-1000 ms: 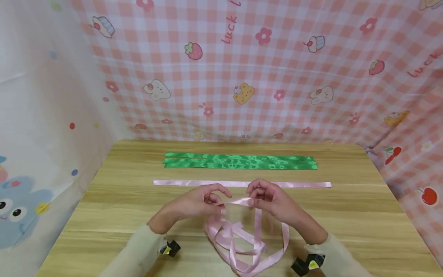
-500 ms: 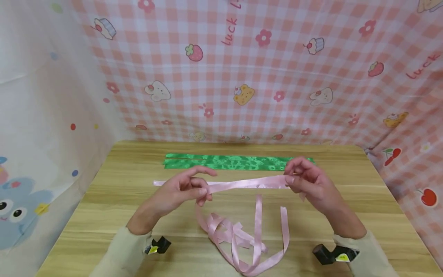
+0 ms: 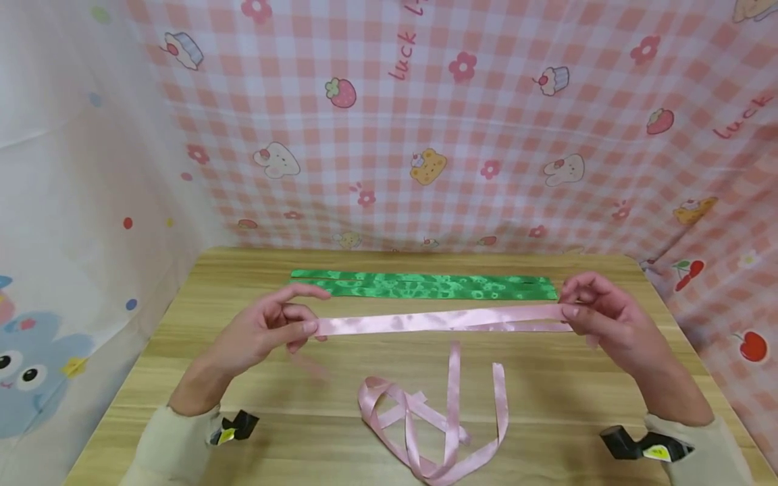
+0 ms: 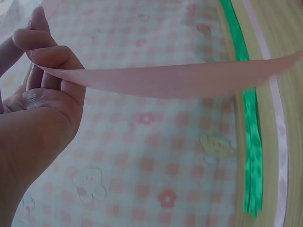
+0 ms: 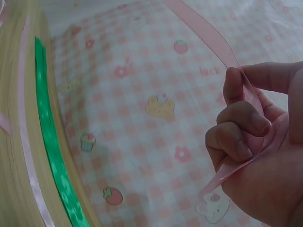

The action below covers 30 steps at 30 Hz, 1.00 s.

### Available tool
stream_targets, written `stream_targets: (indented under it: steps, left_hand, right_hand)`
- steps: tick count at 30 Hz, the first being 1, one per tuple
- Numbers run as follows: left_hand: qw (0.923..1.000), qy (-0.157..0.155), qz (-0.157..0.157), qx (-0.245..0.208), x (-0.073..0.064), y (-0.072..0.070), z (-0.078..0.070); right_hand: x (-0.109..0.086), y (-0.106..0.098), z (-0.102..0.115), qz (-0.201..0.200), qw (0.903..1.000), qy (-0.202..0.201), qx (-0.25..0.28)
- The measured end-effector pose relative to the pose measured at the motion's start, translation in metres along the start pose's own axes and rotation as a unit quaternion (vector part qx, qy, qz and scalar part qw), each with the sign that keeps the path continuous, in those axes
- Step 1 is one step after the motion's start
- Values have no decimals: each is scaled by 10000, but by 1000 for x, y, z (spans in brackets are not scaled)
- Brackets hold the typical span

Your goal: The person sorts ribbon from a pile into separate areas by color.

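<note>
A pink satin ribbon (image 3: 389, 322) is stretched above the table between both hands. My left hand (image 3: 267, 324) pinches it near its left end between thumb and fingers, with the index finger extended. In the head view, a blurred tail hangs below that hand. My right hand (image 3: 604, 317) pinches the other end; in the right wrist view a short length of the ribbon (image 5: 203, 28) runs through the palm under curled fingers. Behind the held ribbon lies another pink ribbon strip (image 3: 523, 327), flat on the table and mostly covered from the head view.
Green ribbon strips (image 3: 419, 286) lie side by side toward the table's back. A loose tangle of pink ribbon (image 3: 413, 432) rests at the front middle of the wooden table (image 3: 182, 378). A checked cloth (image 3: 365, 135) hangs behind the table.
Both hands have moved apart and away from the tangle, drawing a pink ribbon out of it and stretching it straight. The tangle is now smaller.
</note>
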State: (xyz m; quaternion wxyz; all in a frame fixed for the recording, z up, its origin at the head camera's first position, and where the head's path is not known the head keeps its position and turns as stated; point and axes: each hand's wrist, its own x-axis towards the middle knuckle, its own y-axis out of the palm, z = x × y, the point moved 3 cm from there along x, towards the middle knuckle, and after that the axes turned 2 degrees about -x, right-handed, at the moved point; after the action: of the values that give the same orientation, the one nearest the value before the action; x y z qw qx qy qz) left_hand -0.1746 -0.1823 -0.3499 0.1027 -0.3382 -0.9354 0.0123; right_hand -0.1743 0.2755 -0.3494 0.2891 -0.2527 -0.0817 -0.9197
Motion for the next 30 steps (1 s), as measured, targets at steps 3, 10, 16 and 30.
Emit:
stream_targets:
  steps: [3, 10, 16, 30]
  left_hand:
    - [10000, -50, -12, 14, -4, -8, 1]
    - [9998, -156, 25, -80, -10, -21, 6]
    - [9989, -413, -223, 79, -16, -29, 10]
    - [9643, -1467, -1389, 1713, -23, -65, 46]
  right_hand:
    - [-5, -7, 1, -108, 9990, 323, -306]
    - [-11, -18, 1, -257, 9942, 765, -717]
    - [-19, -34, -5, -331, 9906, 801, -1060]
    - [-54, -81, -36, -948, 9527, 1872, -2198]
